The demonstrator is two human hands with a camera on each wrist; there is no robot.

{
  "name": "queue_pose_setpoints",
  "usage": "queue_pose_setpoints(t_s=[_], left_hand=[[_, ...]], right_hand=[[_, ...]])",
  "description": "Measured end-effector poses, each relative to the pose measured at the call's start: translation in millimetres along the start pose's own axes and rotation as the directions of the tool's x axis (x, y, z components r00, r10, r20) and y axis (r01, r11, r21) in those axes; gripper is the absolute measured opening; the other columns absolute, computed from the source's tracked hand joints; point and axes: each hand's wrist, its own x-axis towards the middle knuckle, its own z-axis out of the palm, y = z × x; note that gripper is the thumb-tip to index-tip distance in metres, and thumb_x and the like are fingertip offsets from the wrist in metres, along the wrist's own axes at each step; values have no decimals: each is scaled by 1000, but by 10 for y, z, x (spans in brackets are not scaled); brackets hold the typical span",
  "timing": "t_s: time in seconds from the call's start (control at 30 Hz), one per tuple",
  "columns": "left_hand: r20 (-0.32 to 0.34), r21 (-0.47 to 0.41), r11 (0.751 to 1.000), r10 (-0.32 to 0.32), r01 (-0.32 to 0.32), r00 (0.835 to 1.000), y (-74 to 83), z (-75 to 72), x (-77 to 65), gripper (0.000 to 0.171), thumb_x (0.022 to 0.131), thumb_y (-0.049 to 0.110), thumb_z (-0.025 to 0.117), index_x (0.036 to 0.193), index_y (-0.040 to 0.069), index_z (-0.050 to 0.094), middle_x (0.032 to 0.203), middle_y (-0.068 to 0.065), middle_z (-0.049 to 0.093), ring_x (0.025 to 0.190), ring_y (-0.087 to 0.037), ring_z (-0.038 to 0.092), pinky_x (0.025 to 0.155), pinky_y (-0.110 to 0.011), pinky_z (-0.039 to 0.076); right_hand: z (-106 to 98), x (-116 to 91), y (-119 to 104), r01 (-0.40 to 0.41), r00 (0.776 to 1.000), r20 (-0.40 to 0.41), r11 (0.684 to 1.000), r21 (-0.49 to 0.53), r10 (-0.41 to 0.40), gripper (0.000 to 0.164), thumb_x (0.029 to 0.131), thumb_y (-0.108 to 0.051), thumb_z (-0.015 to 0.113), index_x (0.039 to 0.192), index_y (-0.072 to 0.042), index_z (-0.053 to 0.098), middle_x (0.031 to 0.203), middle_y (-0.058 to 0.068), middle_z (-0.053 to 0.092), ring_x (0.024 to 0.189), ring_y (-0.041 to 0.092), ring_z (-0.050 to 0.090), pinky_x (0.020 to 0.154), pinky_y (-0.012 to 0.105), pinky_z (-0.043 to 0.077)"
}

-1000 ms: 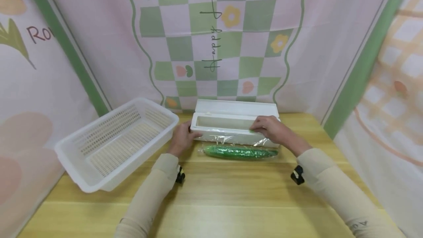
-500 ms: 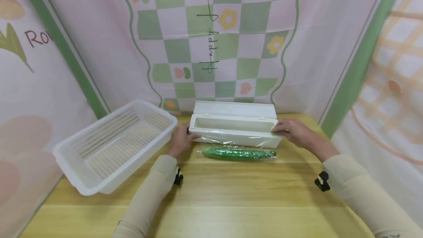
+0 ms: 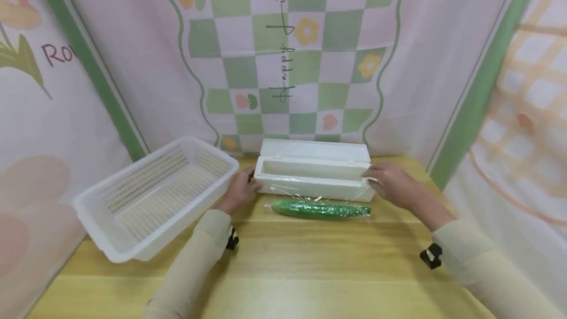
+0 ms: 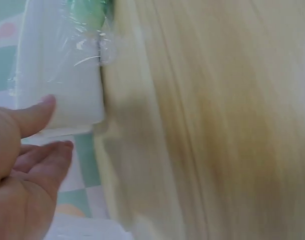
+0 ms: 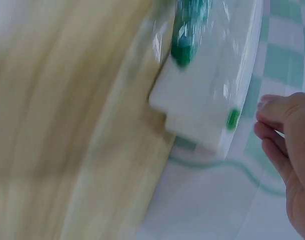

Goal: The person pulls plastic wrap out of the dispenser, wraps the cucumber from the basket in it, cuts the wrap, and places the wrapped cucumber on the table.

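Note:
A white cling film dispenser point(image 3: 314, 190) with its lid raised stands at the back of the table. Clear film point(image 3: 292, 186) runs over its front towards a green cucumber point(image 3: 321, 209) in film on the table before it. My left hand point(image 3: 241, 190) is at the box's left end; in the left wrist view the thumb point(image 4: 45, 105) lies over the box and the fingers stand apart from it. At the right end is my right hand point(image 3: 394, 183), thumb and fingers close together. A green slider point(image 5: 232, 119) sits on the box edge, apart from those fingers.
A white slotted plastic basket point(image 3: 159, 201) stands at an angle on the left of the wooden table point(image 3: 288, 279). A printed checkered cloth point(image 3: 301, 63) hangs close behind the box.
My right hand has moved right along the box to its right end, with the green slider, and is now apart from the slider. My left hand has shifted slightly left.

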Motion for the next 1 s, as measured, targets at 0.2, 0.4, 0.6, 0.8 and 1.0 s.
queue_pose_setpoints(t_s=[0.2,0.4,0.6,0.8,1.0], left_hand=[[46,276,960,36,-47,998,182,-100,-196,37,88,1,80,122,-6,66,112,-24,74,102,-37,72,91,-46,63],[1,464,874,160,-142,987,528,-65,-420,7,85,-6,68,91,-5,66,78,-14,66,62,-20,54,54,-32,51],[85,462,824,326,-327,942,634,114,-477,30,84,-1,78,112,-4,70,105,-17,75,86,-28,71,74,-39,63],[203,366,794,440,-485,875,555,289,-448,45,83,-1,82,126,-1,68,123,-15,73,112,-31,71,98,-41,62],[300,404,739,450,-539,841,538,397,-458,58,83,14,91,133,4,65,126,-11,72,115,-28,69,101,-41,60]], right_hand=[[213,31,-480,100,994,40,995,-28,-99,34,85,-13,87,115,-1,76,108,13,75,97,27,71,83,42,65],[407,3,-602,131,988,97,985,-109,-121,51,78,-26,94,117,0,75,108,11,72,99,27,69,89,44,62],[540,-1,-580,72,994,95,992,-108,-62,50,77,-27,95,114,-1,73,109,11,72,103,29,69,94,47,60],[581,15,-569,-59,984,168,997,41,52,45,83,-24,91,119,-5,72,120,10,72,113,30,69,101,50,59],[514,-9,-586,-96,975,213,986,139,65,41,86,-23,87,121,-8,72,127,12,71,121,35,66,107,58,54]])
